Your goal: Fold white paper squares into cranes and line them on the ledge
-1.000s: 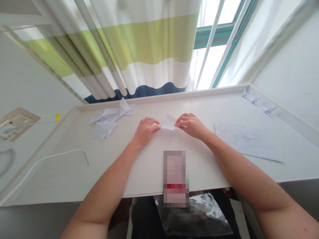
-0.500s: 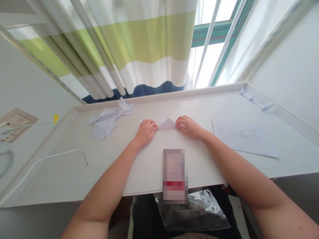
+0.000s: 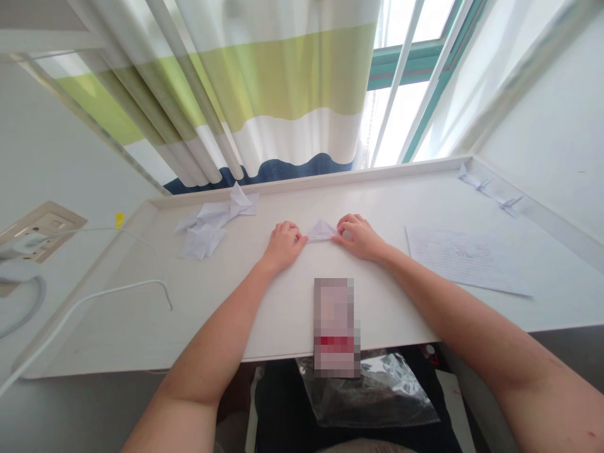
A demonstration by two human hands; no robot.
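A small white folded paper (image 3: 321,230), triangular in outline, lies on the white desk between my two hands. My left hand (image 3: 285,245) has its fingers curled and pinches the paper's left corner. At the right corner, my right hand (image 3: 360,238) is bent round with thumb and fingertips on the edge. Creases show on the paper's face; its outer corners are partly hidden by my fingertips. Nearer to me, a pixelated upright rectangle (image 3: 334,314) with a red band overlaps the desk's front edge.
Several folded white papers (image 3: 207,229) are heaped to the left. A printed sheet (image 3: 465,259) lies to the right, with small folded paper pieces (image 3: 482,185) beyond it by the rim. A white cable (image 3: 117,289) crosses the left side. A clear plastic bag (image 3: 377,396) rests on my lap.
Both hands have come a little closer together, and the paper between them looks narrower. Fingertips have shifted along its corners. The camera view has moved slightly.
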